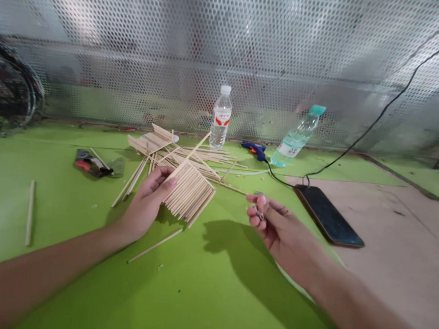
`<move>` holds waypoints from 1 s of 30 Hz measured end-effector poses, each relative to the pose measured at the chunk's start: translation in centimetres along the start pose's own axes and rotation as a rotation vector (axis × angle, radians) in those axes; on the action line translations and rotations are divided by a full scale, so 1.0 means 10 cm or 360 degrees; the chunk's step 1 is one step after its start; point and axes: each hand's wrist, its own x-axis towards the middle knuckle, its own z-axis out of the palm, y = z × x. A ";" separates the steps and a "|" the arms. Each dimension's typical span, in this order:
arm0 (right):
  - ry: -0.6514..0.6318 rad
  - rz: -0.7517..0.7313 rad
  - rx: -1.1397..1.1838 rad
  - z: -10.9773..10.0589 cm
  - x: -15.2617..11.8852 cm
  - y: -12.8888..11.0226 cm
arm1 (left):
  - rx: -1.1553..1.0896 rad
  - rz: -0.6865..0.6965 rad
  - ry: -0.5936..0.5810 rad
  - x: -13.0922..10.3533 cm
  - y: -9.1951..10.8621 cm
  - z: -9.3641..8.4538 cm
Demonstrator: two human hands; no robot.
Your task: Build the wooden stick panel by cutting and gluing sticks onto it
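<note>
My left hand (pixel 149 202) grips the left edge of a small panel of wooden sticks (pixel 190 192), thumb on top, held tilted above the green table. One longer stick juts up from the panel's top. My right hand (pixel 270 218) is raised to the right of the panel, fingers curled and pinched around a small metallic thing (pixel 259 213) that is too small to name. Behind the panel lies a pile of loose sticks (pixel 205 156), with a second stick assembly (pixel 152 140) at its left. A single stick (pixel 154 246) lies in front of the panel.
A clear bottle (pixel 220 123) stands at the back; a greenish bottle (pixel 294 141) leans right of it. Between them lies a blue glue gun (pixel 255 149). A phone (pixel 329 215) lies at right beside a black cable. A red-black tool (pixel 92 164) and a lone stick (pixel 30 213) lie left.
</note>
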 end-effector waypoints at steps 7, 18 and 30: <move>0.0027 0.0173 0.0061 0.07 0.00 -0.01 | -0.0056 0.0002 -0.0001 0.02 -0.04 -0.04; -0.0209 0.0125 -0.0082 0.06 0.01 0.04 | -0.0058 0.0034 -0.0042 0.02 -0.01 -0.04; -0.0198 0.0132 -0.0109 0.06 -0.04 -0.01 | -0.0073 0.0034 0.0000 0.02 0.01 0.00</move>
